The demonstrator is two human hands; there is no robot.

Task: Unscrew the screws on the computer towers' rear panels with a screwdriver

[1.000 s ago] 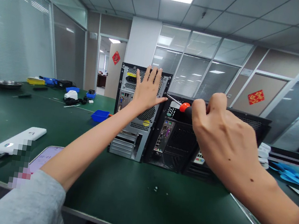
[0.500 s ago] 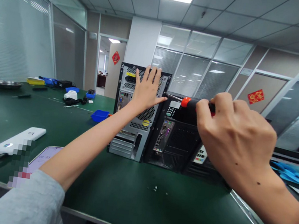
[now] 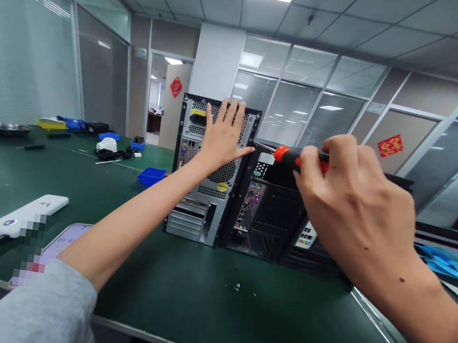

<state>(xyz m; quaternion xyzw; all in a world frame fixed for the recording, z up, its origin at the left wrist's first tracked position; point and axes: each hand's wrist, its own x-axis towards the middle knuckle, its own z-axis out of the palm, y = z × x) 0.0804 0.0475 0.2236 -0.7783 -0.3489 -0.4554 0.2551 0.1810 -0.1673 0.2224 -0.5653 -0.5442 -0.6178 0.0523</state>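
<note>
My left hand lies with fingers spread against the back of a silver computer case, over its upper part near the power supply. In my right hand is a red and black screwdriver, held level with its shaft pointing left. The screwdriver's tip meets the right edge of the silver case, near my left thumb; whether it sits in a screw is too small to tell. Right beside that case stands a black computer case, its ports facing me. Another black case, partly behind my right wrist, is farther right.
On the green table lie small white bits in front of the cases. At left are a white power bank with a cable and a phone. A blue tray and a metal dish are farther back.
The fingers of my right hand have turned slightly around the screwdriver handle. My left hand stays on the case, and the whole view has shifted a little.
</note>
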